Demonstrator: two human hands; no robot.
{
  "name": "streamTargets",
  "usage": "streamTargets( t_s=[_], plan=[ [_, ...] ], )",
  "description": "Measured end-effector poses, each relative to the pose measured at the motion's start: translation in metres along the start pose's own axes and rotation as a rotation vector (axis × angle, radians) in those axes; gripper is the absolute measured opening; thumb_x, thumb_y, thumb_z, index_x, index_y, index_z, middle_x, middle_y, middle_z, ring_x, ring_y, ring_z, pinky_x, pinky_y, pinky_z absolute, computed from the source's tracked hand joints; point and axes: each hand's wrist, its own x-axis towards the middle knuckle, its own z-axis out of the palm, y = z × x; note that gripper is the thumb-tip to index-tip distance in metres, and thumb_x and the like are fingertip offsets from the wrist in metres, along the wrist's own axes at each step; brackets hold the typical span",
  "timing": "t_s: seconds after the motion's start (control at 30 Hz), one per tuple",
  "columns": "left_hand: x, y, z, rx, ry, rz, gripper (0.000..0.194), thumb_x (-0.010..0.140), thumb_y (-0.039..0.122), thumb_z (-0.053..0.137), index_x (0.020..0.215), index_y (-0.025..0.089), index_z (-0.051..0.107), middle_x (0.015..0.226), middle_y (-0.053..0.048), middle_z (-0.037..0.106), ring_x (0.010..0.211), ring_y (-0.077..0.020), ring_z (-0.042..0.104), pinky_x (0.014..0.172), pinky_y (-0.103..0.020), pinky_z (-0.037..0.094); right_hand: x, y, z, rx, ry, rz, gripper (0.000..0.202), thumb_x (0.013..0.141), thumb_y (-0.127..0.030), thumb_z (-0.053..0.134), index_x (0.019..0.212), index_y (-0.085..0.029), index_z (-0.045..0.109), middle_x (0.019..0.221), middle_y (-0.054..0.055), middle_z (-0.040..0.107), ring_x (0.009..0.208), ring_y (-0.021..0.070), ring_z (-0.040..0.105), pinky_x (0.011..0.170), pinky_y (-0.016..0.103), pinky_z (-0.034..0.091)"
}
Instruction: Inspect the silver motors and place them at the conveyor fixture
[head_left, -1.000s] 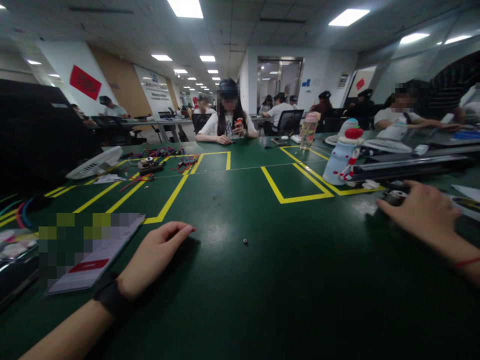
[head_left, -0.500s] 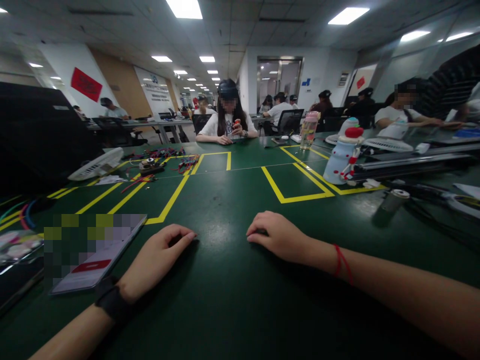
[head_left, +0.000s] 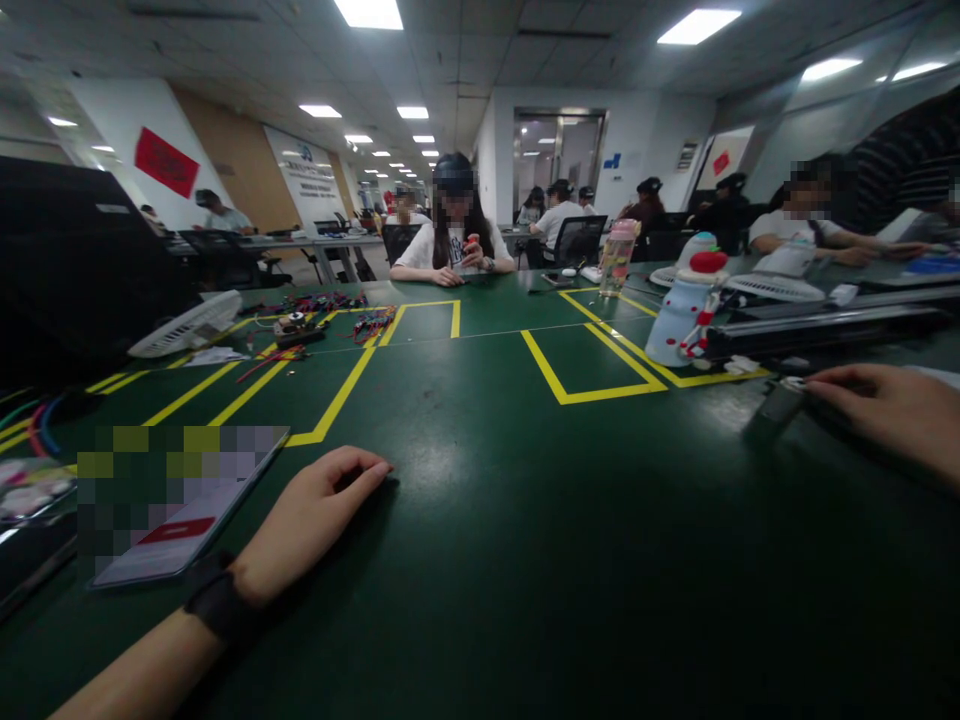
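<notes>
On the left of the green table [head_left: 465, 580], my left hand [head_left: 319, 510] rests with its fingers curled and thumb tip against the index tip. Nothing shows in it. A black band circles that wrist. Beside it lies a flat pale sheet [head_left: 187, 540] with a red mark, partly pixelated. Over at the right, my right hand [head_left: 889, 410] has its fingertips closed at the upper right side of a small grey cylinder [head_left: 778, 408] with a silver top. The cylinder stands on the table, its right edge covered by the fingers.
A light-blue bottle [head_left: 671, 318] with a red top stands behind the cylinder, near long dark rails [head_left: 810, 335]. Wires [head_left: 322, 303] and a white fan [head_left: 187, 325] lie back left. Yellow tape [head_left: 611, 392] marks the table. A person [head_left: 454, 235] sits opposite.
My right hand has moved from the table's middle to the far right and reached the grey cylinder. My left hand has stayed in place. The view has shifted slightly.
</notes>
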Motion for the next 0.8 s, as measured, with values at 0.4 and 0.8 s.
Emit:
streamTargets(
  t_s=[0.4, 0.8],
  plan=[
    [-0.001, -0.001, 0.000, 0.000, 0.005, 0.023, 0.036, 0.083, 0.054, 0.051, 0.091, 0.024, 0.068, 0.094, -0.003, 0.071, 0.090, -0.0247, 0.064, 0.078, -0.033, 0.048, 0.013, -0.009, 0.005, 0.017, 0.008, 0.023, 0.049, 0.081, -0.051, 0.055, 0.112, -0.016, 0.069, 0.108, 0.019, 0.064, 0.084, 0.0192, 0.057, 0.068, 0.034, 0.032],
    [-0.003, 0.002, -0.001, 0.006, 0.007, 0.016, 0.035, 0.081, 0.054, 0.051, 0.090, 0.025, 0.069, 0.095, -0.004, 0.071, 0.091, -0.0254, 0.064, 0.080, -0.034, 0.048, 0.008, -0.009, 0.024, 0.341, 0.197, 0.033, 0.033, 0.072, -0.036, 0.062, 0.097, -0.018, 0.073, 0.085, 0.010, 0.069, 0.066, 0.0193, 0.057, 0.065, 0.033, 0.041]
  ],
)
